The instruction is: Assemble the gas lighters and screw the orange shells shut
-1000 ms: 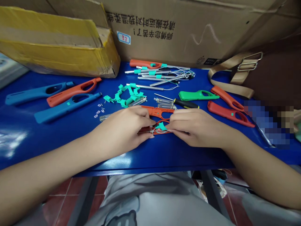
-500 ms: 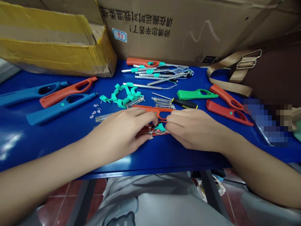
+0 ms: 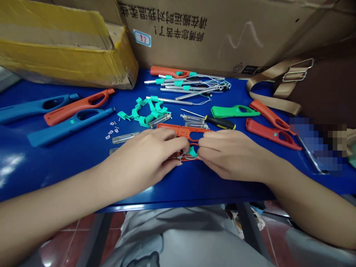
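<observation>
My left hand (image 3: 147, 157) and my right hand (image 3: 229, 152) meet at the middle of the blue table (image 3: 83, 159), both closed on an opened orange lighter half-shell (image 3: 185, 155) lying flat. A small teal plastic part (image 3: 191, 151) sits in it between my fingertips, with thin wire and a metal tube beside it. A second orange half-shell (image 3: 182, 130) lies just behind my fingers.
Blue and orange lighter bodies (image 3: 69, 111) lie at left, loose teal parts (image 3: 146, 113) and metal tubes (image 3: 183, 87) behind, a screwdriver (image 3: 217, 121), a green shell (image 3: 233, 111) and red shells (image 3: 269, 129) at right. Cardboard boxes (image 3: 222, 33) line the back; a strap (image 3: 278, 79) lies at right.
My hands stay on the orange half-shell; the fingertips have closed in a little round the teal part. The view has shifted slightly.
</observation>
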The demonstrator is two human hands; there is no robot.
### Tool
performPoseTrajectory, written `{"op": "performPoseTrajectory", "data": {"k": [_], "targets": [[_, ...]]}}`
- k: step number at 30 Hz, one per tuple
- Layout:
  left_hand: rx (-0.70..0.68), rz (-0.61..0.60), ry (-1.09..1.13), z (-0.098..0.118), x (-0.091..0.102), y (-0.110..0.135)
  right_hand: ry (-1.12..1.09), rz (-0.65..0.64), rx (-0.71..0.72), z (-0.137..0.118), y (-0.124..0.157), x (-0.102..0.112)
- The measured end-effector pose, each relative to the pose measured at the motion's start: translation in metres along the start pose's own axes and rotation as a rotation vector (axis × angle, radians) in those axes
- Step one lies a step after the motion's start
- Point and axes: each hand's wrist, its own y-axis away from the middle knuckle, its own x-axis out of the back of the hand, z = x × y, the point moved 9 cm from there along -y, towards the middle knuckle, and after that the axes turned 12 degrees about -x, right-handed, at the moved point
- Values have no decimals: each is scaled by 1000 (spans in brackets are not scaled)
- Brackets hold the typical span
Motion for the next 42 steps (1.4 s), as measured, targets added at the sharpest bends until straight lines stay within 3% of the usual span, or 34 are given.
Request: {"op": "performPoseTrajectory", "data": {"k": [5,12,19,33,42], "targets": [[-25,9,36,2,-2,1,-119,-34,-59,6,1,0],[-48,16,55,4,-2,2,-620,-166,-422,38,1,-13],[29,57,43,-1,2,3,-679,-116,-535,46,1,-21],[41,70,77,-5,-1,-1,-597,-104,-506,40,-1,-22],[28,103,142,-6,-1,-1,-509,-99,-379,28,-1,-18]]}}
